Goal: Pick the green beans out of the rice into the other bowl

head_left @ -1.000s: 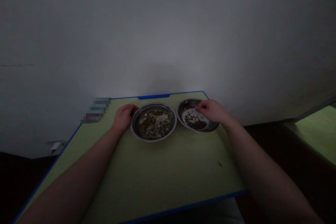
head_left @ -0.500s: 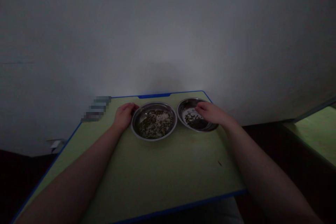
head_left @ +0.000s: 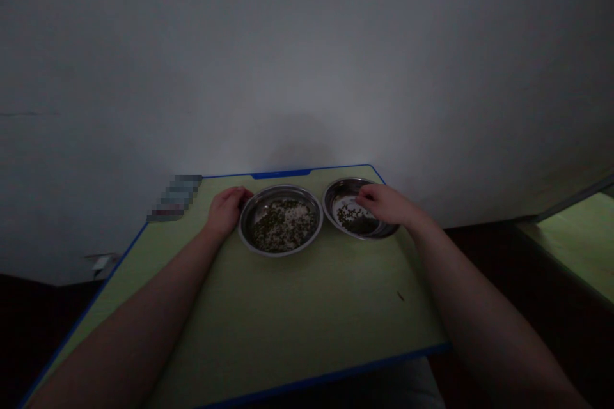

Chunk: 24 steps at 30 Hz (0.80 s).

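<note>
A round metal bowl [head_left: 280, 252] holds pale grains, perhaps rice, mixed with small green beans. At its left rim, my left hand [head_left: 226, 209] is closed, with curled fingers against the edge; the fingertips are partly hidden. To the right stands a second metal bowl [head_left: 336, 222], its rim close to the first one. Small green beans [head_left: 352, 217] lie scattered over its bottom. My right hand [head_left: 384, 202] reaches over this second bowl with the fingers pinched together. Whatever is between those fingertips is too small and dark to make out.
Both bowls stand on a light green table [head_left: 297, 319] with a blue edge, against a pale wall [head_left: 307, 64]. A pixelated flat item [head_left: 175, 198] lies at the back left corner. A small dark sliver [head_left: 400, 296] is at the right. Another green surface [head_left: 580, 249] stands farther right.
Almost nothing differs: both hands and both bowls keep their places, and the view has shifted very slightly.
</note>
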Available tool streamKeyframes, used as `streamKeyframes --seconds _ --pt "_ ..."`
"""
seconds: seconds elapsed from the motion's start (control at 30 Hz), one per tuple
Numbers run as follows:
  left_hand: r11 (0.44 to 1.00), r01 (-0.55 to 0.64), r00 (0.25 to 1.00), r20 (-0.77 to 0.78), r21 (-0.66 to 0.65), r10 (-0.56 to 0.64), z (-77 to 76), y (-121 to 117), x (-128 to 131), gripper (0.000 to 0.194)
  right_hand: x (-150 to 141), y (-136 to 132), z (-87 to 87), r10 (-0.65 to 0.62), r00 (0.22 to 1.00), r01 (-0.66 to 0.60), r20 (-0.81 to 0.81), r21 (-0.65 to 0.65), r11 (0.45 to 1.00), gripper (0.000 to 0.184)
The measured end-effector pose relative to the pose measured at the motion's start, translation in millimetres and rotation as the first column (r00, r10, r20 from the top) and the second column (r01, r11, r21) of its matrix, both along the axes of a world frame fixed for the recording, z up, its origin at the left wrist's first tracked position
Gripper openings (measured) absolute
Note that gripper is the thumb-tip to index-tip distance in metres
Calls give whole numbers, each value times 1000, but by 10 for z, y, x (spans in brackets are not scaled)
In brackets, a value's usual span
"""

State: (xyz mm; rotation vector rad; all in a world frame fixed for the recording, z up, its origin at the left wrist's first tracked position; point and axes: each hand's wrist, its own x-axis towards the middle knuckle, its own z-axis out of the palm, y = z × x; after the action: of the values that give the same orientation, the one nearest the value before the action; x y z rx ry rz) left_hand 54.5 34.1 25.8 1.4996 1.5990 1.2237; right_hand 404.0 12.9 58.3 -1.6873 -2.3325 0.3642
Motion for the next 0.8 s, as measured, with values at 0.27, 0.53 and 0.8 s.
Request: streamKeyframes --seconds 0.27,0.53,0.8 --pt "1000 18 998 65 -13 -17 -72 40 -30 29 21 14 -7 -34 952 -9 -304 -140 990 20" --pt "999 34 999 33 5 -34 -2 -1 -4 31 52 -26 55 -327 607 -28 -724 -430 902 19" --pt "1000 25 999 43 5 -25 13 -6 -2 36 18 -95 176 -429 461 -105 -776 -528 843 21"
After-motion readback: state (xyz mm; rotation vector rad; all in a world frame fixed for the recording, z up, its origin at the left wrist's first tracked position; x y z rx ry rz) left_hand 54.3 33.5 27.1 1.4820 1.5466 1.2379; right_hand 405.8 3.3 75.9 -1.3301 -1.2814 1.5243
